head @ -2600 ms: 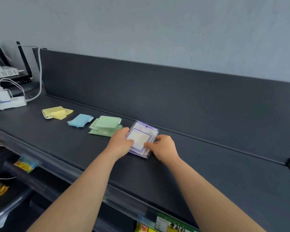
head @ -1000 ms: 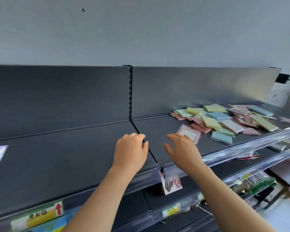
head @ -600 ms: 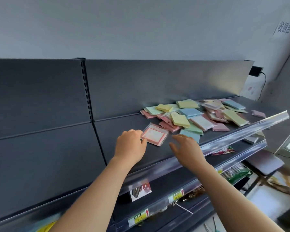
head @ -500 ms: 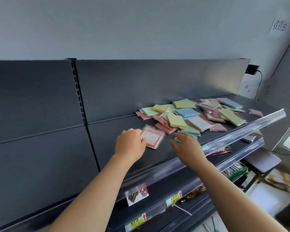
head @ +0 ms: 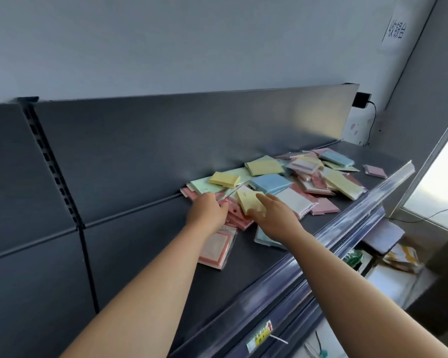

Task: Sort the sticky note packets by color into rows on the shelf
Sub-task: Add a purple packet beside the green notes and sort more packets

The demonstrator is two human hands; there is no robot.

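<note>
Slotted post point(head: 52, 164) and back panel point(head: 166, 140) are noted well left of both hands, rising behind the dark shelf point(head: 153, 270).

Left hand point(head: 207, 211): laid knuckles-up on the pink packets point(head: 239, 219) at the near-left edge of the pile point(head: 321, 174). The fingers are bent down over them and the tips are hidden, so a grip cannot be told apart from a plain rest. On the wrist side of this hand a red-bordered packet point(head: 217, 248) lies flat on the shelf, partly covered by the forearm. Just beyond the knuckles a green packet point(head: 204, 184) is seen against the back panel.

Right hand point(head: 276, 219): placed just right of the left hand, not touching it. A yellow packet point(head: 250, 202) is pinched here, thumb underneath and forefinger laid along the top. The packet is held tilted, its free corner over the pink packets, between the two hands. Under the wrist a pale blue packet point(head: 264, 239) lies flat on the shelf. Beyond the fingertips a blue packet point(head: 269, 182) is seen, and just right of the fingers a white packet point(head: 292, 202).

The pile is spread away to the right of the grip: yellow, pink, blue and green packets overlapping, colours mixed. A single pink packet point(head: 375, 171) lies apart from it, farthest right. A clear rail point(head: 360, 215) is seen along the shelf front, right of the right forearm. A black plug point(head: 362, 100) is noted on the wall, high and far right.
</note>
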